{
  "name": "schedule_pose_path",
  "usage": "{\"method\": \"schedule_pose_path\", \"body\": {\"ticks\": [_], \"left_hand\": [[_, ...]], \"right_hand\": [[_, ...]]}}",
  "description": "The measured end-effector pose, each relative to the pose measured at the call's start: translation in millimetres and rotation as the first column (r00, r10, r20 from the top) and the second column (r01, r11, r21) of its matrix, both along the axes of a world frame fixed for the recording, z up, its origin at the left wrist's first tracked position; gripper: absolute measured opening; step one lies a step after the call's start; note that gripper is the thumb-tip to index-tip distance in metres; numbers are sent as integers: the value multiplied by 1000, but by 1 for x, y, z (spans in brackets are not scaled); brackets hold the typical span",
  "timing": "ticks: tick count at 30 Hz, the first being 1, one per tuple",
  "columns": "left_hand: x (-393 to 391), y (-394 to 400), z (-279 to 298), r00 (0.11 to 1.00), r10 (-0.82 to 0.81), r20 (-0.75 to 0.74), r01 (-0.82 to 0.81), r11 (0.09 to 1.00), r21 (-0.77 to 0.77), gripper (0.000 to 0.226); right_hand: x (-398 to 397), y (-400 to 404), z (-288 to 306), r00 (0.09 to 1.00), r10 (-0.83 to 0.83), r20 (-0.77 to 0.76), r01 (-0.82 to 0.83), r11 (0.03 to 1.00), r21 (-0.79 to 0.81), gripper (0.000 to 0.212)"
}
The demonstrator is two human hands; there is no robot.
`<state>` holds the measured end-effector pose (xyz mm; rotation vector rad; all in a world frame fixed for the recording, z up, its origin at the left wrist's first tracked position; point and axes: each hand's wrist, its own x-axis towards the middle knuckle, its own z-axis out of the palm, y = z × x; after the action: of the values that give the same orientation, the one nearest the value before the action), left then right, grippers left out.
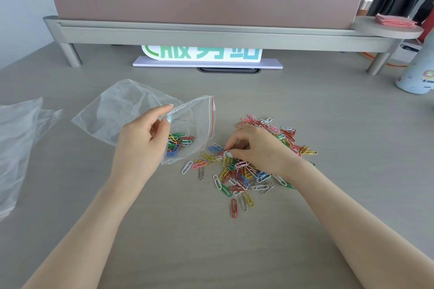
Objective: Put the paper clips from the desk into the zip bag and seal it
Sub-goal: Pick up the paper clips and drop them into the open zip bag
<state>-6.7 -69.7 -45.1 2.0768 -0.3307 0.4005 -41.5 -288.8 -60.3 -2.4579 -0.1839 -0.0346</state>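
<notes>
Right now the key relation: the zip bag (pixel 150 119) mouth sits just left of the loose pile of paper clips (pixel 246 171), red zip strip running roughly top to bottom at frame center, opening facing right toward the pile. Left hand (pixel 141 148) pinches the upper lip of the mouth between thumb and fingertips, lifting it so the bag gapes. A small cluster of clips in the bag (pixel 177 143) already lies just inside the mouth. Right hand (pixel 256 148) rests on the pile, fingers curled down and thumb and forefinger closing on a clip or a few at the pile's left edge (exact count too small to tell). It is the nearer hand to the pile; carry direction is leftward, a short hop into the mouth. Most clips remain on the desk (pixel 328 195), scattered centre to centre-right, lying flat at all angles, so no single long axis. Judgement: early-to-mid filling, sealing not yet due.

Surface is a smooth grey-brown desk. Another clear plastic bag (pixel 21 138) lies at left edge. A monitor riser (pixel 211 35) spans the top, a white-green sign (pixel 202 54) under it, a white bottle (pixel 415 75) at right edge.
</notes>
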Motion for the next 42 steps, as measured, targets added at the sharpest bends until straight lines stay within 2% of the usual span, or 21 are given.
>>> {"method": "schedule_pose_path", "body": {"ticks": [4, 14, 25, 30, 35, 38, 42], "left_hand": [[-1, 0, 1, 1000, -4, 3, 4, 1000, 1, 33], [-2, 0, 2, 1000, -5, 6, 5, 1000, -9, 33], [1, 1, 1, 1000, -11, 19, 11, 1000, -12, 33], [0, 1, 2, 999, 1, 34, -1, 1000, -12, 33], [0, 2, 3, 999, 5, 38, -4, 1000, -30, 33], [0, 3, 4, 999, 6, 44, -4, 999, -40, 33], [0, 4, 6, 999, 15, 50, -13, 999, -45, 33]], "right_hand": [[-1, 1, 3, 1000, -17, 3, 17, 1000, -17, 8], [-4, 0, 4, 991, -130, -16, 131, 989, 63, 9], [1, -7, 9, 961, -234, -148, 268, 920, 286, 7], [10, 4, 25, 974, -182, -137, 223, 890, 397, 22], [32, 36, 32, 982, -116, -147, 171, 870, 462, 19], [45, 59, 28, 990, -87, -114, 125, 908, 400, 11], [55, 84, 18, 996, -69, -62, 85, 948, 308, 14]]}}
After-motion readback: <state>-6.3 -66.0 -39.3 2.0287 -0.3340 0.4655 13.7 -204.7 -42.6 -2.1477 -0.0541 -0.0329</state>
